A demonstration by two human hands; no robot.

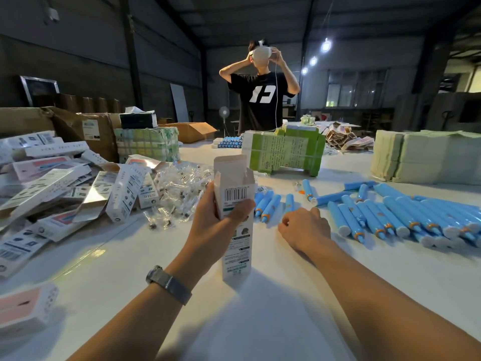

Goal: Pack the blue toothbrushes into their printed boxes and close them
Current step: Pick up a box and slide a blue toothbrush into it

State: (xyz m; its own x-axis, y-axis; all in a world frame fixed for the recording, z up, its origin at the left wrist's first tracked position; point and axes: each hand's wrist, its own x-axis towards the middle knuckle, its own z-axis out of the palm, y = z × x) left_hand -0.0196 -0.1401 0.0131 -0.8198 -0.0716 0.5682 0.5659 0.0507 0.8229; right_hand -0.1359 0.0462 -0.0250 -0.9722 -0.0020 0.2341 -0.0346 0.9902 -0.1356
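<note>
My left hand [221, 217] grips the open printed box [235, 204] upright at center frame, mouth ready; my right hand [304, 227], fingers loosely curled and empty, reaches for a blue toothbrush [290, 201].

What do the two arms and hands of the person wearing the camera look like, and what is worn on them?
Both forearms are bare, with no sleeves in view and no gloves. The left hand has a wristwatch with a dark grey metal mesh band on its wrist. The right hand and its wrist carry nothing. No rings show.
</note>
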